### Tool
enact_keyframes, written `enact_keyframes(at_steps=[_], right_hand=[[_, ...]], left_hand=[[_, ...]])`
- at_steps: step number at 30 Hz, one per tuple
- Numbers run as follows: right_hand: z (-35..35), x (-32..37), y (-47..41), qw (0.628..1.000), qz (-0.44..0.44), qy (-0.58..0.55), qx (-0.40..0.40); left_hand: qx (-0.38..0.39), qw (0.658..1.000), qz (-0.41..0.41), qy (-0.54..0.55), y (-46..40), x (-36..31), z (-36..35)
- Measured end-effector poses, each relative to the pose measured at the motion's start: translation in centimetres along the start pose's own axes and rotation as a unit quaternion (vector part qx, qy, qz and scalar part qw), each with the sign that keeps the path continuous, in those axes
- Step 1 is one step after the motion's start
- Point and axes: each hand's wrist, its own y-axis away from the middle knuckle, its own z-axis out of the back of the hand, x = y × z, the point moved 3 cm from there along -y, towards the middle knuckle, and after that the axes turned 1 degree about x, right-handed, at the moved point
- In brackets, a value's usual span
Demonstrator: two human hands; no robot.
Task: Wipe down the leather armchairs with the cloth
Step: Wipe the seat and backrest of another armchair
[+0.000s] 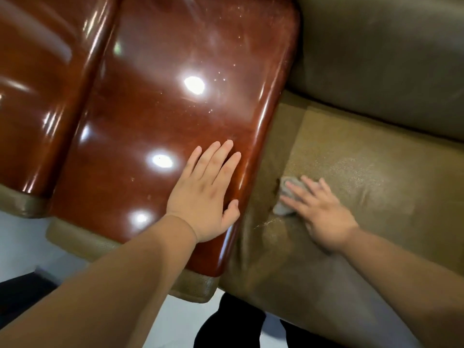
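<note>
Two bare forearms reach in from the bottom edge, nearest the camera; the left hand (208, 194) lies flat with straight fingers on the glossy reddish-brown wooden armrest top (160, 116), bracing and holding nothing; the right hand (319, 209) spreads relaxed fingers over the small crumpled grey cloth (285, 197), pressing it down onto the olive-brown leather seat cushion (351, 177) rather than clutching it.

That cloth sits on the seat just beside the armrest's inner edge, near the seat's front left corner; it is under the right hand and apart from the left; its long axis seems to run front to back along that edge. Unwiped-looking leather stretches away to the right and toward the olive leather backrest (376, 66); so the coming stroke probably runs rightward or back, led by the right hand.

A second glossy wooden panel (42, 84) lies further left; pale floor (22, 247) shows below; no containers are visible.
</note>
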Motion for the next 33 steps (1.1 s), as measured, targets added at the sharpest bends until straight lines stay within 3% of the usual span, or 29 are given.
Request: enact_keyframes(at_steps=[3,5,7,9,11,14,18,25,29,33], right_hand=[[2.9,-6.6,-1.6,0.948,-0.311,-0.067,-0.011],[3.3,-7.5,-2.0,0.920,-0.377,-0.111,-0.015],[3.5,-5.2,-2.3,0.933,-0.334,-0.133,0.014],[3.9,-0.9,-2.1,0.958,-0.206,-0.184,0.081],[5.2,2.9,-0.8,0.954,-0.098,-0.239,0.154],[10.2,5.0,1.9,0.925,-0.140,-0.330,0.128],[20.0,4.5,5.0,0.927,-0.180,-0.325,0.056],[37.7,2.1,10.3,0.941,-0.188,-0.280,-0.024],[45.1,0.7,14.1,0.951,-0.184,-0.243,-0.058],[50.4,-0.2,16.4,0.961,-0.185,-0.197,-0.056]], left_hand=[[0.009,1.000,0.000,-0.002,0.0,0.2,-0.1],[0.021,1.000,0.000,-0.010,0.0,0.1,-0.2],[0.036,0.999,0.002,-0.023,-0.1,-0.1,-0.1],[0.067,0.997,0.008,-0.039,-0.1,-0.1,0.4],[0.114,0.992,0.017,-0.054,-0.2,-0.7,1.3],[0.213,0.975,0.032,-0.062,-0.4,-1.5,3.8],[0.265,0.963,0.037,0.036,-1.9,-3.5,11.1],[0.119,0.992,-0.003,0.035,-2.4,-8.4,27.7],[0.060,0.993,0.041,0.089,-1.5,-10.6,35.3],[0.031,0.995,0.054,0.075,-1.8,-11.8,41.5]])
